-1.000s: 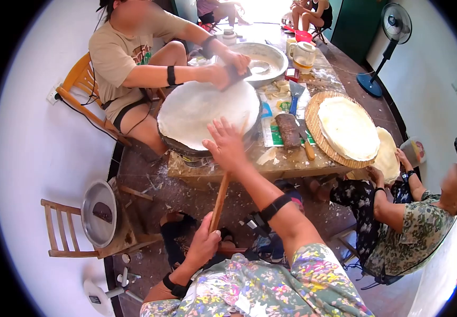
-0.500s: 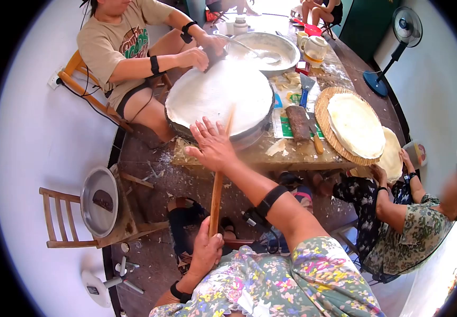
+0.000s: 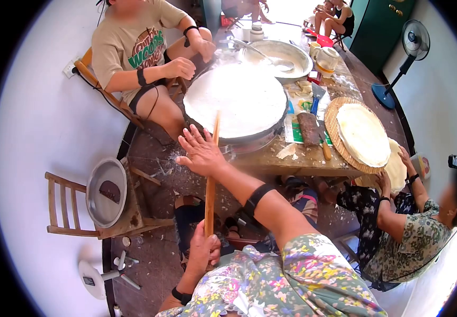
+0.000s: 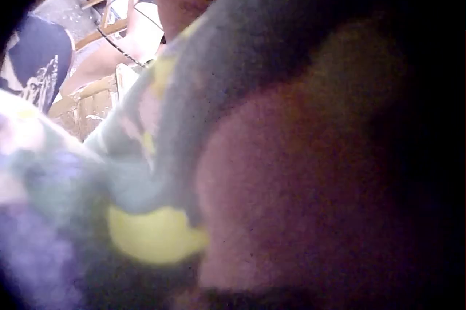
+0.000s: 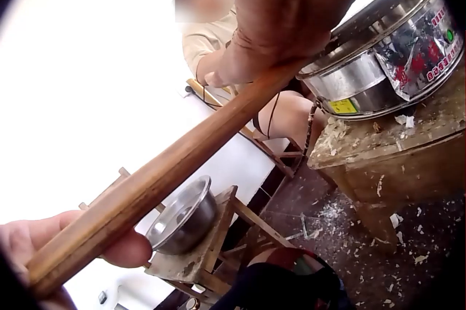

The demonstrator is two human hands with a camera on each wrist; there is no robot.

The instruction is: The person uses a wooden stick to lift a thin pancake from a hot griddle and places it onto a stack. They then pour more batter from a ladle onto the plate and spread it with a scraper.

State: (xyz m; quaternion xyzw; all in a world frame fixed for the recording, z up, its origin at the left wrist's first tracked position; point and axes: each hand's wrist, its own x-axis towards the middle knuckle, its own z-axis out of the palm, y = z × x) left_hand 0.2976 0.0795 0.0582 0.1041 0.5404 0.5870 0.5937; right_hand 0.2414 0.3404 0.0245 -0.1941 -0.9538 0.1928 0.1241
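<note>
A long wooden stick [image 3: 210,195] slants away from the wearer, its far tip over the front edge of a white round sheet [image 3: 239,100]. That sheet covers a round griddle [image 5: 349,84] with a metal side. My left hand [image 3: 203,251] grips the stick's near end, fingers curled round it; its fingers also show in the right wrist view. Farther up, my right hand [image 3: 202,153] lies over the stick with fingers straight and spread, the stick passing beneath the palm. Floral cloth [image 4: 153,237] fills most of the left wrist view.
Behind the griddle stands a basin [image 3: 284,58] with a ladle. A dark block [image 3: 308,129], a scraper [image 3: 317,98] and a woven tray [image 3: 339,132] of round sheets lie to the right. One person sits left, another right. A chair [image 3: 75,206] holds a metal bowl [image 3: 107,193].
The stick's tip and my right hand have swung left along the griddle's front edge. The seated person's hands have drawn back from the sheet, and the dark piece they held no longer shows.
</note>
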